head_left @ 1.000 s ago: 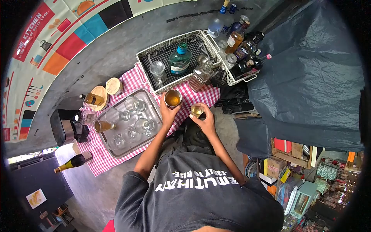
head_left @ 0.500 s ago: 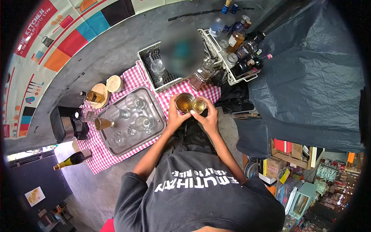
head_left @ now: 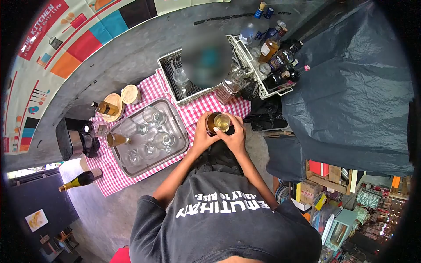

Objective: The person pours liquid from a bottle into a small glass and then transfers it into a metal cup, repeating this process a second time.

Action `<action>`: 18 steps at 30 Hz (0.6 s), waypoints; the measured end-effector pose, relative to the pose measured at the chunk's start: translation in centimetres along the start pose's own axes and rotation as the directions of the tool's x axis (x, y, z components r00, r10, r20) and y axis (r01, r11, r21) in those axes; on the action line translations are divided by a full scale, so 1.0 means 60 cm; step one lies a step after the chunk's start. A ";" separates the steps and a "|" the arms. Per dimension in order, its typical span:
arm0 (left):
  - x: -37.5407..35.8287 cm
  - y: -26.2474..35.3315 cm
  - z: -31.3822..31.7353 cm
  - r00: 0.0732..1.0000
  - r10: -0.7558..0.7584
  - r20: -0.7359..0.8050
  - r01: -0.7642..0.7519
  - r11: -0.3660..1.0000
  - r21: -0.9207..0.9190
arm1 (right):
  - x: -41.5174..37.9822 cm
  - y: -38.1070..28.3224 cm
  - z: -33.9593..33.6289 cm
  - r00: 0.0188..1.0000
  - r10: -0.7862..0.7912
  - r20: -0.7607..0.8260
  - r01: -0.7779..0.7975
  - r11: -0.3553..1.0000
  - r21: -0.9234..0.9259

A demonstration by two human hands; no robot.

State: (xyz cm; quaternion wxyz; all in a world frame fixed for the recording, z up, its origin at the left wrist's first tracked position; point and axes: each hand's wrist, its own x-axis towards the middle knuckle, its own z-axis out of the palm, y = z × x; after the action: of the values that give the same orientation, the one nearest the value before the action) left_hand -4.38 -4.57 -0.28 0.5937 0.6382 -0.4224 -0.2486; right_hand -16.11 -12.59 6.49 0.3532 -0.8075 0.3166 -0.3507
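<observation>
My left hand (head_left: 203,134) is wrapped round a wider cup of amber-brown liquid (head_left: 211,122), in front of my chest. Pinched in my right hand (head_left: 234,135) is a small glass with pale yellow liquid (head_left: 222,123), which overlaps the right part of the wider cup from above. Left of my hands, a metal tray (head_left: 182,144) on a pink checked cloth (head_left: 193,115) bears several clear stemmed glasses (head_left: 164,140). A glass of amber drink (head_left: 115,140) lies tilted over the tray's left edge.
A white wire basket (head_left: 165,74) with glassware stands behind the tray. Bottles (head_left: 268,48) fill another rack (head_left: 262,90) at the back right. Two round lidded containers (head_left: 130,94), a black machine (head_left: 70,138) and a dark green bottle (head_left: 81,180) are at the left.
The small glass has moved left, over the wider cup; before, the two were side by side. Both hands have come closer together and slightly lower.
</observation>
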 end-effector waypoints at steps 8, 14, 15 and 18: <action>0.002 0.011 -0.006 0.998 0.060 0.013 -0.061 0.995 0.076 | -0.006 0.011 0.011 0.999 -0.030 0.026 0.031 0.998 -0.058; -0.005 -0.003 -0.007 0.997 0.079 -0.010 -0.078 0.994 0.080 | -0.007 0.011 0.018 0.997 -0.042 0.061 0.051 0.987 -0.153; -0.006 -0.004 -0.007 0.996 0.084 -0.015 -0.083 0.992 0.095 | -0.007 0.010 0.018 0.997 -0.039 0.072 0.050 0.985 -0.162; -0.007 -0.005 -0.007 0.995 0.099 -0.023 -0.096 0.990 0.105 | -0.005 0.004 0.016 0.995 -0.036 0.095 0.053 0.982 -0.182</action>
State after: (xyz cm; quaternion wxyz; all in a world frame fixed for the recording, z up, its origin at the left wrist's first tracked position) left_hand -4.18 -4.02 -0.57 0.5770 0.6503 -0.4570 -0.1878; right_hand -15.57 -12.17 5.69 0.2830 -0.8587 0.3131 -0.2907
